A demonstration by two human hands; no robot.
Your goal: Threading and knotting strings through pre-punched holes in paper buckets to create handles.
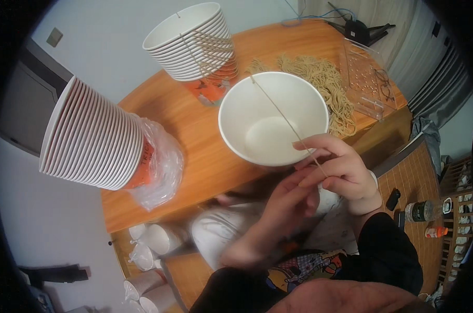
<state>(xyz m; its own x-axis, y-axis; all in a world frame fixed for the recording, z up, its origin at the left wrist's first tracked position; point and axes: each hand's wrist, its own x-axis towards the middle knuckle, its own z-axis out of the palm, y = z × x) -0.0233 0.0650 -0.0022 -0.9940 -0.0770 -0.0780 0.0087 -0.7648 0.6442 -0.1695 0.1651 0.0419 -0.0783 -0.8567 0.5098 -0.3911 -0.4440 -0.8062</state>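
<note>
A white paper bucket (241, 141) stands tilted toward me at the table's front edge, its inside showing. From its far rim a thin tan cord (278, 110) runs taut across the mouth to my hands. My right hand (343, 167) pinches this cord just beyond the near rim. Close beside it, my left hand (293, 201) has its fingers drawn together by the right fingertips; slight blur and overlap hide what they hold. Behind the bucket lies a loose pile of tan cords (325, 78).
Nested buckets with cords on their sides (189, 52) stand behind on the wooden table (194, 141). A taller bucket stack (90, 141), partly in clear plastic, leans at left. A clear tray (369, 78) holds small beads at right. More white cups (163, 237) sit below the table.
</note>
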